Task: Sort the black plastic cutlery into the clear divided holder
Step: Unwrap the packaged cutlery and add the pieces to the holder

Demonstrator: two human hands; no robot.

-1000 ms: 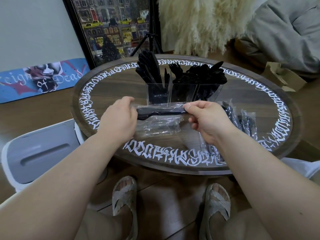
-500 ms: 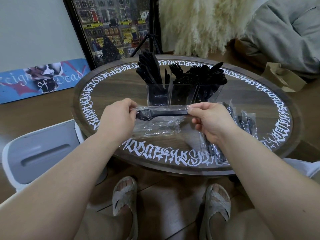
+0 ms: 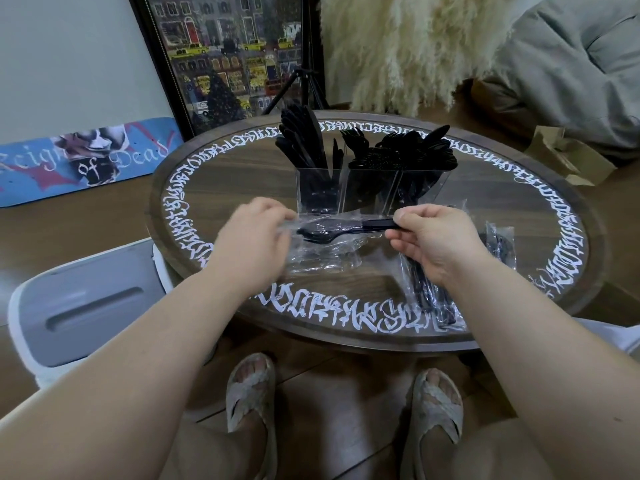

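Fork: a black plastic fork (image 3: 341,229) lies level in the air just in front of the clear divided holder (image 3: 367,192), above the tabletop (image 3: 221,188). I judge it a fork, but the head is a little blurred behind the film.
Long axis: it runs left to right across the view; the head points to the left hand, the handle to the right hand.
Wrapper: a thin clear wrapper (image 3: 322,251) is around the head end and hangs down loose under it. The handle end looks already bare.
Right grip: the right hand (image 3: 438,244) pinches the handle end between thumb and fingers; this grip is closed on the fork itself.
Left grip: the left hand (image 3: 251,245) pinches the wrapper at its left end, just beside the head. It is blurred, so the exact finger position I cannot tell.
Nearer hand: only the right hand has the fork, so it is the one to carry it.
Direction to holder: the holder stands just behind the fork; its three compartments are already filled with black cutlery standing upright.
Coming move, my judgement: the hands pull apart along the long axis, then the fork must turn from level to upright to go in.
Waiting: more wrapped cutlery (image 3: 500,245) lies on the tabletop to the right.
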